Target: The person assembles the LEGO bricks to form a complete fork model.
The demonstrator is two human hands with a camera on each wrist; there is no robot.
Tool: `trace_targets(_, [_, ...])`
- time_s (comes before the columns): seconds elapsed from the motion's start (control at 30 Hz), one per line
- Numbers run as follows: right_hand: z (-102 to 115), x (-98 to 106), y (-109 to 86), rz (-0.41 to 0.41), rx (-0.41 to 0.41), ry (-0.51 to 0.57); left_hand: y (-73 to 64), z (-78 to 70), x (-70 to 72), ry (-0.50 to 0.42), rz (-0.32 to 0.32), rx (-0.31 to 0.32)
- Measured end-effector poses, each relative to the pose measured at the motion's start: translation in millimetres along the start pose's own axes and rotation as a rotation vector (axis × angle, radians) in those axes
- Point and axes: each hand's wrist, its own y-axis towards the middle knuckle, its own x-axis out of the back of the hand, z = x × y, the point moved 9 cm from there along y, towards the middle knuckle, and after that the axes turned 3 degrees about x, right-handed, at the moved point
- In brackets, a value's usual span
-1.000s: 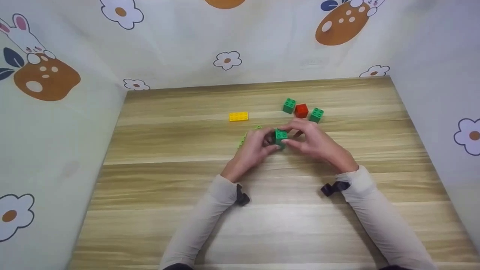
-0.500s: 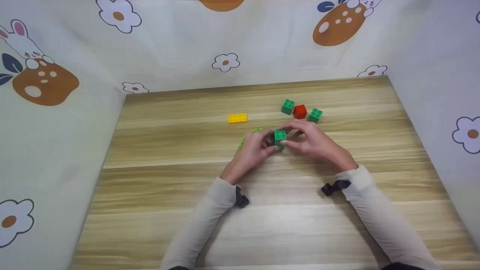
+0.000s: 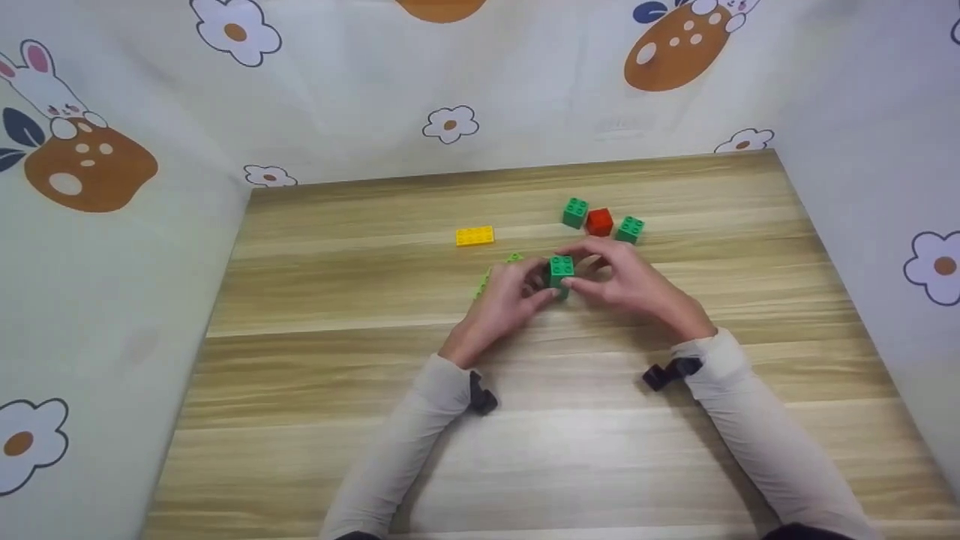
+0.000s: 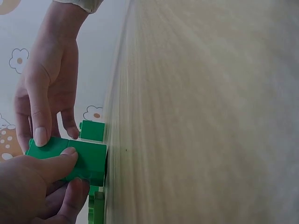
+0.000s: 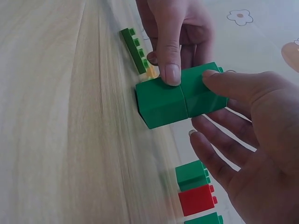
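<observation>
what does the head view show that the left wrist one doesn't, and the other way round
Only the head view: the yellow brick and the red block. Only the left wrist view: the seam in the held green stack, seen plainly from the side. Both: the left hand and right hand holding that stack, a light green piece and at least one loose green block.

I have room over the table (image 3: 570, 450) between the sleeves (image 3: 772, 435), but just past the right hand (image 3: 630, 281) a red block (image 3: 599, 223) and two green blocks (image 3: 575, 213) bar my way, and a lime strip (image 5: 134, 50) crowds the left hand (image 3: 508, 294).
</observation>
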Motion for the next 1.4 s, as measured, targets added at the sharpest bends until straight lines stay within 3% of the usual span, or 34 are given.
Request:
trace_targets(0.57, [-4.5,-2.2,0.8,-0.006,0.021,0.001,0.2,-3.2,6.0,-0.029,-0.040,-0.054])
trace_targets(0.73, [-5.2,1.1,1.0,-0.023,0.001,-0.013,-2.2,-1.1,16.6,-0.019,-0.082,-0.059])
trace_targets(0.93, [-4.3,6.7,4.8,-0.060,-0.015,0.014,-16.1,13.9,40.4,0.046,-0.172,-0.047])
trace_targets(1.1, [-3.0,13.1,13.2,-0.118,0.011,0.038,-27.7,29.2,54.7,0.073,-0.210,-0.008])
trace_targets(1.4, [-10.3,8.7,41.5,-0.141,-0.022,0.088,-39.3,44.8,59.3,0.120,-0.170,0.055])
